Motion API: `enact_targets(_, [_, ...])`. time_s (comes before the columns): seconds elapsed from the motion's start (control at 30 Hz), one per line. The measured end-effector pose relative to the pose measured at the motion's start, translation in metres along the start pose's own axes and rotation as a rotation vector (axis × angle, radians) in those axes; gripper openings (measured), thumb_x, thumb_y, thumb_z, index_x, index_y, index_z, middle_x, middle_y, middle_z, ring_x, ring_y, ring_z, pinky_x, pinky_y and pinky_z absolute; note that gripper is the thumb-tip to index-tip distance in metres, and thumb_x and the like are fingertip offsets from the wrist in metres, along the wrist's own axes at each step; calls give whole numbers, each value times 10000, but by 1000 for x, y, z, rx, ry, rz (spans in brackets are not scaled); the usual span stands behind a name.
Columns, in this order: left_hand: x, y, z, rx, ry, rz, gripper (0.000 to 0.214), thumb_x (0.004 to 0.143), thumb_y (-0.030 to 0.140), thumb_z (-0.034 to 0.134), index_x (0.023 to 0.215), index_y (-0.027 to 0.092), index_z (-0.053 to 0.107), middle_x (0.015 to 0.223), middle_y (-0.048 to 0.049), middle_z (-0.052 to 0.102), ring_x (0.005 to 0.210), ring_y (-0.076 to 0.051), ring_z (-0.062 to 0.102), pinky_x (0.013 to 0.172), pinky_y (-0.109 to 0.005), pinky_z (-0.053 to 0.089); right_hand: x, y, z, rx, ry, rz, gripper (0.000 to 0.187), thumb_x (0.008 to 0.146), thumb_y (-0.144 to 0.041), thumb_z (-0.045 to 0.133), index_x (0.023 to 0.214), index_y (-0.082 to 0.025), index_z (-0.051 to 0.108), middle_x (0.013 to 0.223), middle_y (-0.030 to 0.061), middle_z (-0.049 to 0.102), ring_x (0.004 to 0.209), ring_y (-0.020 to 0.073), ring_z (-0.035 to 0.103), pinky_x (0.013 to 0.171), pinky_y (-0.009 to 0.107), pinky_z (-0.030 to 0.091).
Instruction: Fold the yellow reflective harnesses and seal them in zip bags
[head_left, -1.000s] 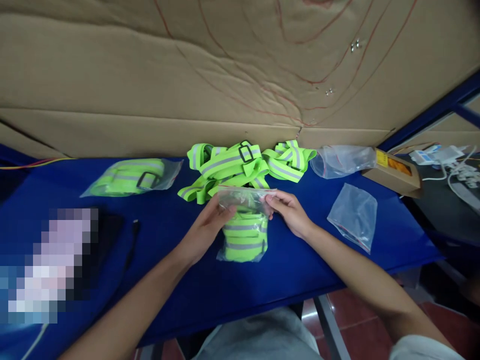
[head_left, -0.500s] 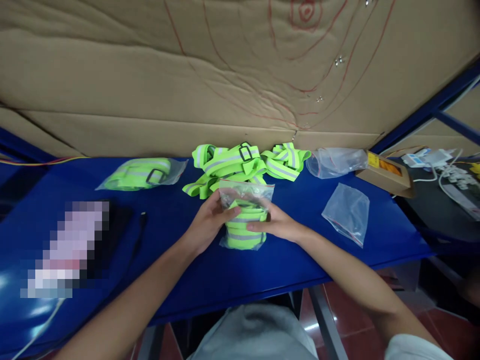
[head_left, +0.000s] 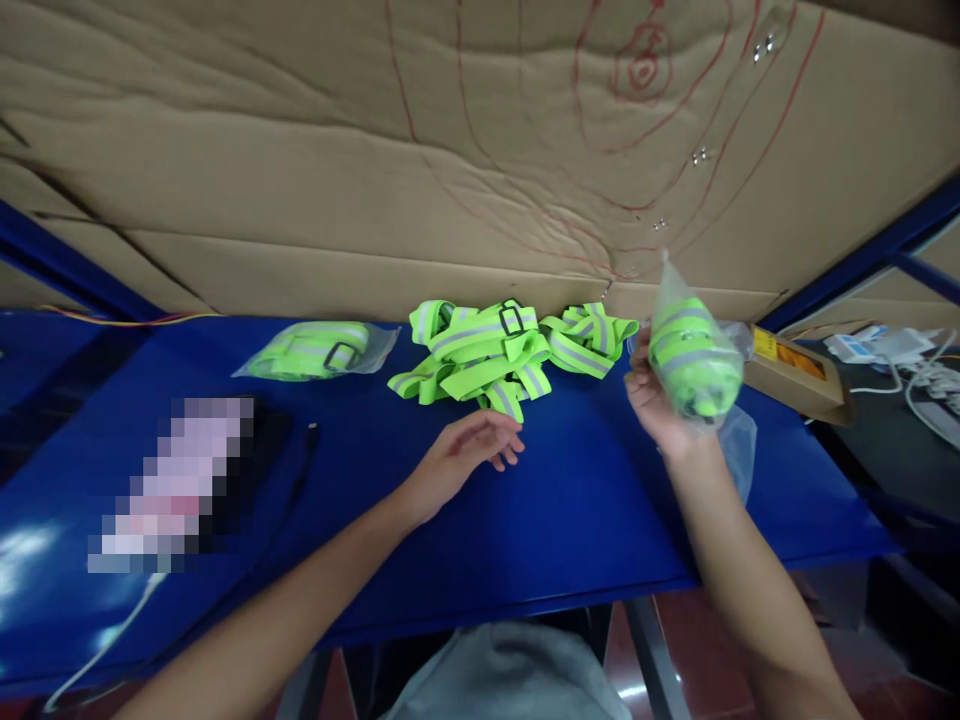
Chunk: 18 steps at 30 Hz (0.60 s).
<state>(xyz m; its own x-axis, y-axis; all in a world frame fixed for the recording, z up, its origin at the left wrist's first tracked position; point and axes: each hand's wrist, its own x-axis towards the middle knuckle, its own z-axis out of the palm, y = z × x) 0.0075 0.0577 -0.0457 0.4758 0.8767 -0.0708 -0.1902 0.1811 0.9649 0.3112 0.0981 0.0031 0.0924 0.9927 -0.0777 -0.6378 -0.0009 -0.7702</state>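
My right hand [head_left: 660,415] is raised at the right, palm up, with its fingers around a clear plastic bag [head_left: 694,365] that has a rolled neon-green reflective strap inside. The bag hides part of the fingers. My left hand [head_left: 469,450] holds nothing; it hovers over the blue table, its fingers loosely bent and a little apart. Just beyond it lies a heap of loose green reflective straps [head_left: 487,345] with grey stripes and black buckles. Further left, another bagged green strap [head_left: 315,350] rests on the table.
A flat clear bag [head_left: 742,455] lies partly behind my right forearm. At the right stands a small cardboard box [head_left: 799,375], with white cables and adapters past it. A blurred-out device [head_left: 176,480] with a cable is at the left. A cardboard sheet [head_left: 300,180] walls the back.
My left hand has let go of the bagged strap and stays near the middle. My right hand has carried the bag up and to the right. The view has shifted slightly.
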Motion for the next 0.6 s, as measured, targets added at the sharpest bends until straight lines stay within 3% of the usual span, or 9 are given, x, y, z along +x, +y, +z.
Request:
enact_targets(0.13, [1,-6,3,39,-63,-26,328,927,466,731,1063,167,736,957,-84,744,831,-181,689,730,-298,525,2,29,8,45,95,72,218,821,-388,707,1006,-272,721,975,13,795,820,214,723,672,344,614])
enact_targets(0.3, [7,-3,-5,43,-45,-56,366,887,496,760,1026,159,732,955,-91,730,807,-184,675,678,-296,530,6,69,13,-47,31,195,520,644,-251,782,1156,-208,698,987,55,813,979,327,757,857,474,638])
enact_targets(0.4, [10,-2,-9,45,-32,-70,383,876,511,760,1018,158,721,947,-86,715,787,-179,660,637,-287,525,12,78,11,-112,-49,232,604,619,-222,777,1216,-219,683,1002,42,816,1020,324,761,922,472,625])
enact_targets(0.6, [11,-8,-10,121,-72,-60,358,885,483,757,1004,146,734,821,-49,684,609,-102,538,526,-226,390,22,79,4,-186,-139,233,596,662,-318,778,1240,-219,674,1017,51,814,1026,314,766,952,474,614])
